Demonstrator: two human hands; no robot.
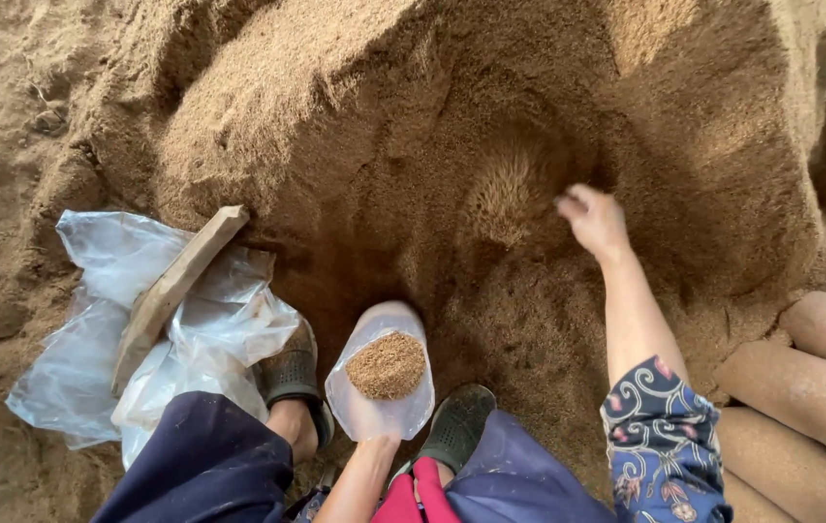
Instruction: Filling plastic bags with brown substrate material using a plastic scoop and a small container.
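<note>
My left hand [366, 426] holds a clear plastic bag [382, 334] upright between my feet, its mouth open, with brown sawdust-like grain [387, 365] inside. My right hand [594, 221] reaches forward into the big heap of the same brown material [413, 116], fingers curled and pressed against the slope. Loose grain blurs beside the fingers. Whether the right hand holds any material cannot be seen.
A pile of clear plastic bags [108, 291] lies at the left with a flat wooden piece [172, 286] on top. Several filled brown cylinder bags [810, 387] lie at the right. My two dark shoes [289, 373] stand at the heap's foot.
</note>
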